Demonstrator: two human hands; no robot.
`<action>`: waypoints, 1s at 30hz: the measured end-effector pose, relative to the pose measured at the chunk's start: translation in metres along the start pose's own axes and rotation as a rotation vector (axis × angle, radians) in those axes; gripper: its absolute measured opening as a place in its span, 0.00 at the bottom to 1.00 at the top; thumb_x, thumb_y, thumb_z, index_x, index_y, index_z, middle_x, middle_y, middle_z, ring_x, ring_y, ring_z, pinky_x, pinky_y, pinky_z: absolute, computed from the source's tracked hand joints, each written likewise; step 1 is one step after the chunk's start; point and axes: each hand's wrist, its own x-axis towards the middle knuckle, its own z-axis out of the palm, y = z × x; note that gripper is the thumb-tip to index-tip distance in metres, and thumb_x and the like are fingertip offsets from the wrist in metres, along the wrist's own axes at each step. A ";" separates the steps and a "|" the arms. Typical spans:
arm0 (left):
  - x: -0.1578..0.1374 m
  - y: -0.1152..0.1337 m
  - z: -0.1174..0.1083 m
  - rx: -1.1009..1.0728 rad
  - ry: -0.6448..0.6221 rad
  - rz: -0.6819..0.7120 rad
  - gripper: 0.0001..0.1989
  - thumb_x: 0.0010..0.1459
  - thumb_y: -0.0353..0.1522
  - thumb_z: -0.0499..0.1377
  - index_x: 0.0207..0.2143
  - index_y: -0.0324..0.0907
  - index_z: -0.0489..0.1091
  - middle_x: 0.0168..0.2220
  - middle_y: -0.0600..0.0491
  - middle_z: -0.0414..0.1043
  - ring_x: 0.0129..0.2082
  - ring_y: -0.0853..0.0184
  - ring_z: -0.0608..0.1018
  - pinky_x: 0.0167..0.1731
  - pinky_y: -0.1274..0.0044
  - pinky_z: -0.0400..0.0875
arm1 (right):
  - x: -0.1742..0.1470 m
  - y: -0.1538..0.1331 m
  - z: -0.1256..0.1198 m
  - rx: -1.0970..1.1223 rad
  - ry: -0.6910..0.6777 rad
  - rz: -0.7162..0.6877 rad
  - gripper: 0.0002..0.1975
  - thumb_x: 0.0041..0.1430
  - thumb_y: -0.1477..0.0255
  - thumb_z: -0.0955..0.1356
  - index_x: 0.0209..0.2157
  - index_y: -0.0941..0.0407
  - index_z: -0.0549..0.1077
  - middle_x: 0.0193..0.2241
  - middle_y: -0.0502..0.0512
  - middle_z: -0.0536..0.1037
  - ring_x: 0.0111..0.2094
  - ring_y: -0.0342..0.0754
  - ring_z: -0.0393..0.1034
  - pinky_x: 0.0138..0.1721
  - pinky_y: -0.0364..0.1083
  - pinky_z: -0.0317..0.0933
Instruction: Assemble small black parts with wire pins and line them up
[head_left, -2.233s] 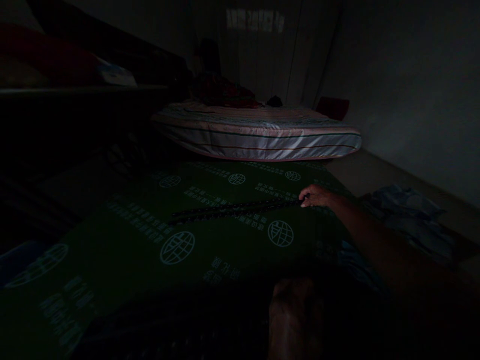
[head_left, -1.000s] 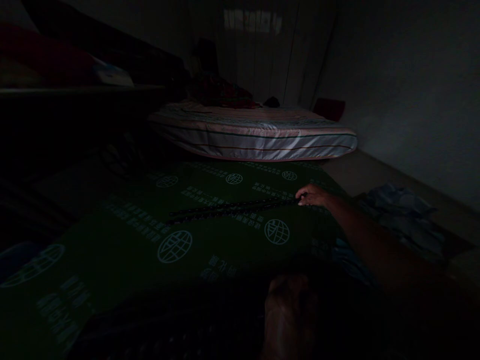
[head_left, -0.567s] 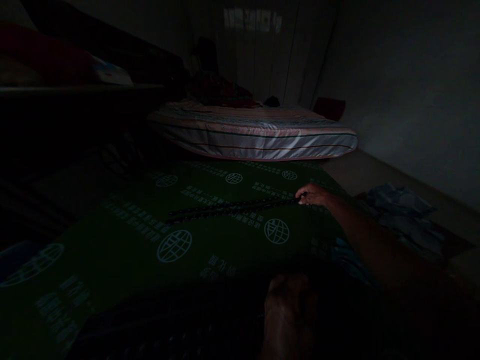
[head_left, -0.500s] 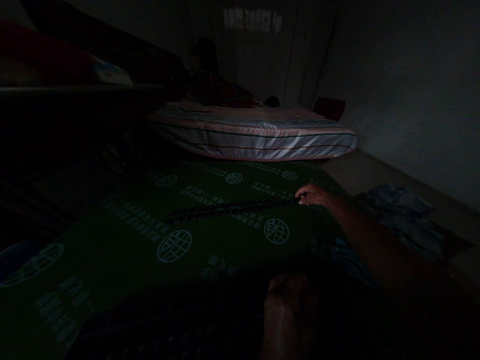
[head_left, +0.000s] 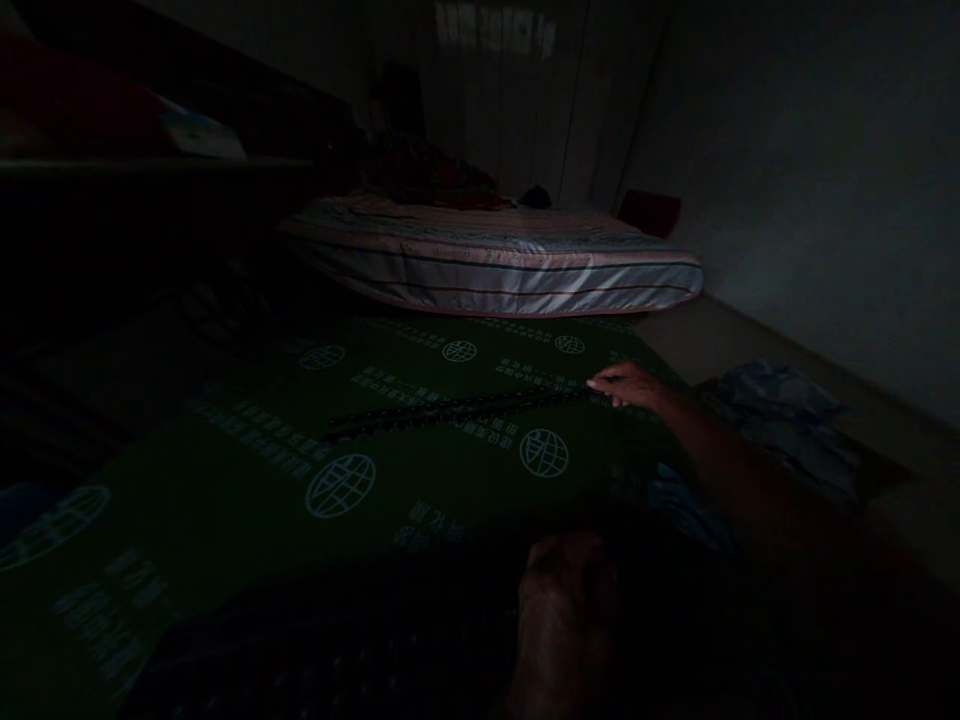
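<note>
The room is very dark. My right hand is at the far right of the green sheet, its fingers pinched at the right end of two long, narrow dark strips with pale specks. They lie nearly side by side, pointing left, their kind unclear. My left hand is low in the middle, curled closed at the edge of a large dark object with a bumpy surface. Shadow hides its fingers and whatever they grip.
Beyond the sheet is a striped mattress with dark red cloth on it. Crumpled pale cloth lies on the floor at right, near the wall. A shelf edge runs along the left.
The view has shifted slightly. My right fingers have shifted a little at the strips' right end; the strips still lie on the sheet. My left hand keeps its curled shape.
</note>
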 end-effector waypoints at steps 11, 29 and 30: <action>0.007 -0.009 0.009 -0.130 0.064 0.096 0.10 0.53 0.22 0.53 0.33 0.40 0.72 0.35 0.51 0.76 0.37 0.65 0.77 0.38 0.74 0.72 | -0.128 -0.029 -0.015 0.156 0.144 -0.032 0.06 0.50 0.67 0.65 0.26 0.55 0.67 0.12 0.43 0.69 0.09 0.37 0.58 0.12 0.37 0.51; 0.011 -0.008 0.012 -0.154 0.112 0.151 0.11 0.53 0.22 0.53 0.36 0.41 0.69 0.33 0.52 0.77 0.35 0.67 0.78 0.37 0.75 0.72 | -0.206 -0.066 0.045 0.284 -0.103 0.166 0.09 0.52 0.66 0.65 0.24 0.56 0.63 0.10 0.42 0.68 0.07 0.36 0.57 0.09 0.35 0.46; 0.011 -0.008 0.012 -0.147 0.113 0.152 0.11 0.52 0.22 0.53 0.36 0.41 0.69 0.32 0.52 0.77 0.34 0.67 0.78 0.37 0.75 0.72 | -0.206 -0.066 0.046 0.275 -0.107 0.160 0.09 0.52 0.66 0.65 0.24 0.56 0.64 0.10 0.42 0.68 0.07 0.36 0.57 0.09 0.35 0.46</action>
